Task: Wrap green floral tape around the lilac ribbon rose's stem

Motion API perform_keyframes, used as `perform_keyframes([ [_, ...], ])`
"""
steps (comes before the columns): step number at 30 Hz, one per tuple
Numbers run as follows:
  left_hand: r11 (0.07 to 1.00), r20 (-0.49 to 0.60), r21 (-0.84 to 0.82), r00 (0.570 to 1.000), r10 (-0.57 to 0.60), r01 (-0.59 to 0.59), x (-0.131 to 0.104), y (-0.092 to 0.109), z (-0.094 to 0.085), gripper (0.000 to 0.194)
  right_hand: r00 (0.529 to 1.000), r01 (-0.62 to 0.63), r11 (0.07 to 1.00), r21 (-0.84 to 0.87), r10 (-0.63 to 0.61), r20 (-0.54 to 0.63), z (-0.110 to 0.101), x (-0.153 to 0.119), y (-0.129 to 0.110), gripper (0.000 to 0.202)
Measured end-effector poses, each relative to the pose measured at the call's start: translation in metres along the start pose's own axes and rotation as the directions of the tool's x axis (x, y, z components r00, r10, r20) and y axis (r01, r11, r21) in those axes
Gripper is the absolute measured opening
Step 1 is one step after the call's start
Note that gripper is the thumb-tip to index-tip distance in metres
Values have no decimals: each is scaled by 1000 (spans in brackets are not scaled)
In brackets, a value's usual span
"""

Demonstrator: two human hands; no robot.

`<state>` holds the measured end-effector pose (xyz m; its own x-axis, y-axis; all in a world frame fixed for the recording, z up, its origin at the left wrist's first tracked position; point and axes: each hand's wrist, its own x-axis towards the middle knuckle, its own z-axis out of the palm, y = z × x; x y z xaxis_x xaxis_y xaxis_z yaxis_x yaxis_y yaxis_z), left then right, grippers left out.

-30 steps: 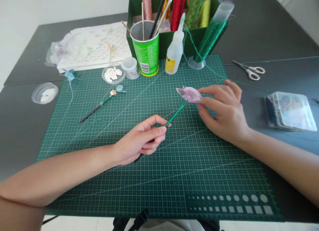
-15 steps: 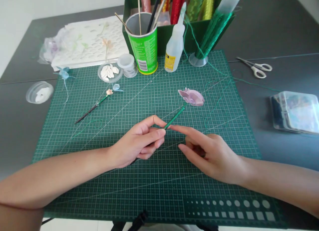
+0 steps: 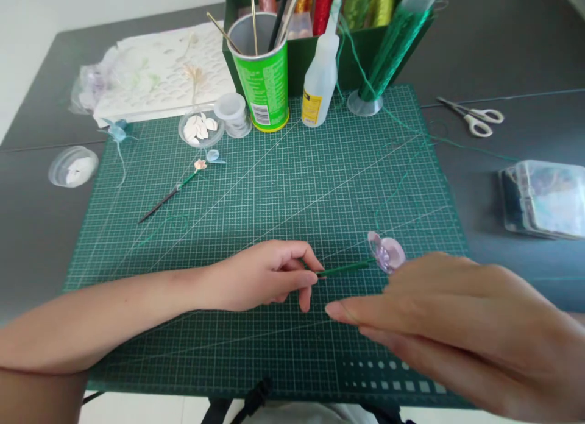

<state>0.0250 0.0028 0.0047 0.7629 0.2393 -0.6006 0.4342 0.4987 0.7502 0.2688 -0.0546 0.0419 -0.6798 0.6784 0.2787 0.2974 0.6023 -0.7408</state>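
Between the thumb and fingers of my left hand (image 3: 262, 276) is the thread-wrapped green stem (image 3: 345, 268) of an artificial flower. Its lilac flower head (image 3: 389, 254) points to the right and lies low over the cutting mat (image 3: 315, 198). My right hand (image 3: 461, 326) is large and close to the camera, just right of and in front of the flower head. Its thumb and fingers are pressed together in a pinch; anything fine between them is too small to make out. The other fingers are folded out of sight.
A green can of rods (image 3: 262, 86), a glue bottle (image 3: 319, 83) and a green thread spool (image 3: 388, 52) stand at the back. Scissors (image 3: 478, 119) and a plastic box (image 3: 548, 198) lie right. Petal dishes (image 3: 200, 129) and a peach flower stem (image 3: 171, 192) lie left.
My right hand has left the stem, moving right and up toward the camera, its pointing finger now drawn into a pinch. My left hand has lowered and tipped the flower nearly level.
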Motion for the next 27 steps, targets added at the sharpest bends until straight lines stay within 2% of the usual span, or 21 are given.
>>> perform_keyframes([
  [4, 986, 28, 161, 999, 33, -37, -1, 1, 7, 12, 998, -53, 998, 20, 54, -31, -8, 9, 8, 25],
  [11, 978, -32, 195, 996, 88, -80, 0, -8, 14, 14, 958, -248, 964, 99, 260, -121, 1, 21, 40, 21],
  [21, 957, -55, 251, 985, 163, -144, 0, -14, 19, 14, 959, -270, 939, 214, 282, -24, 9, 19, 75, 22],
  [24, 893, -93, 407, 964, 247, -190, -4, -19, 26, 14, 970, -241, 937, 252, 239, 42, 10, 18, 84, 23],
  [26, 777, -118, 580, 919, 377, -244, -6, -25, 32, 13, 971, -240, 935, 261, 232, 61, 11, 16, 87, 24],
  [27, 687, -117, 675, 880, 459, -269, -7, -29, 34, 12, 970, -241, 935, 260, 233, 61, 12, 15, 87, 25],
])
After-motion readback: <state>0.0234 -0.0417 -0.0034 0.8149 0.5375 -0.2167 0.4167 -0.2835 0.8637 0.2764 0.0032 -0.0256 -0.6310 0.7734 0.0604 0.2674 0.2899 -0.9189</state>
